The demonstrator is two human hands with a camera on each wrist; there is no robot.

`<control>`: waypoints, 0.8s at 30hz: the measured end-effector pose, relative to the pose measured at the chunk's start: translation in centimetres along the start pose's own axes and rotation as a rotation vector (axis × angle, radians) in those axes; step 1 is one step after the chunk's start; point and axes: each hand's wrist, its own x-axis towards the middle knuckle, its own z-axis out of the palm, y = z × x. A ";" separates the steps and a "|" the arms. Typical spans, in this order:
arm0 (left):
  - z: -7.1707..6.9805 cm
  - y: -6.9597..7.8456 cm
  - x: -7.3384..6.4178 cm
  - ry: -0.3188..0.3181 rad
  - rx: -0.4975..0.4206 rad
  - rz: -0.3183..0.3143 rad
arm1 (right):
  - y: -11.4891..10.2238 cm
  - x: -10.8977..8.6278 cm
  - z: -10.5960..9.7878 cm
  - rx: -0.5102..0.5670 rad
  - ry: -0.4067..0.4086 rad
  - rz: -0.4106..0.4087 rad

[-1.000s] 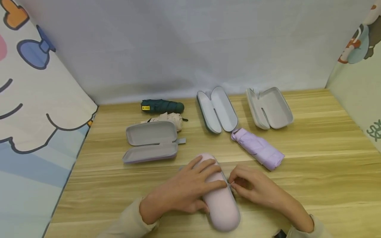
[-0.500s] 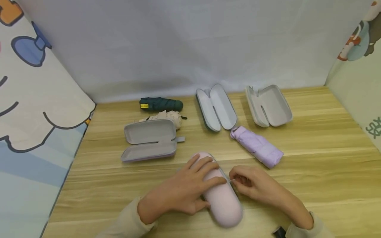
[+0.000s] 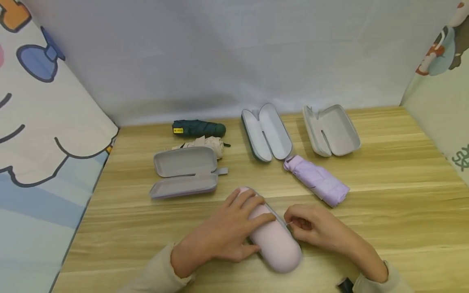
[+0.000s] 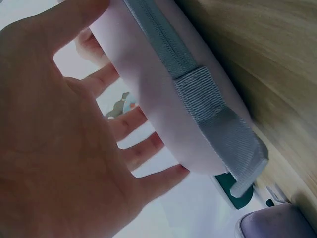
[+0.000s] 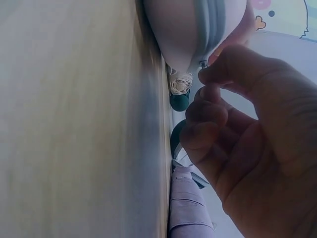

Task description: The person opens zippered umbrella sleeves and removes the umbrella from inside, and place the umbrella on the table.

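A pale pink hard zip case (image 3: 277, 246) lies slantwise on the table in the head view. Over its upper part is my left hand (image 3: 227, 232), fingers spread across the top and thumb at the left side, holding it. The left wrist view shows the case's grey zip (image 4: 166, 42) and a grey fabric loop (image 4: 225, 131) at one end. At the case's right edge, my right hand (image 3: 315, 228) pinches the small zipper pull (image 3: 289, 223) between thumb and index finger. Whether anything is inside the case is hidden.
Three cases stand open behind: a purple-edged one (image 3: 185, 162), a dark green one (image 3: 272, 132) and a cream one (image 3: 338, 130). Folded umbrellas lie near them: dark green (image 3: 198, 128), beige (image 3: 216, 146), lilac (image 3: 318, 181). A black object (image 3: 345, 285) sits by the right sleeve.
The pink case's near end has swung to the right and away from me. My right hand, still pinching the zipper pull, has shifted slightly right; the left hand stays on the case.
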 end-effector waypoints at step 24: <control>-0.5 -0.4 -0.9 -0.008 0.017 -0.238 | 0.5 -0.4 -0.3 -0.080 0.034 -0.026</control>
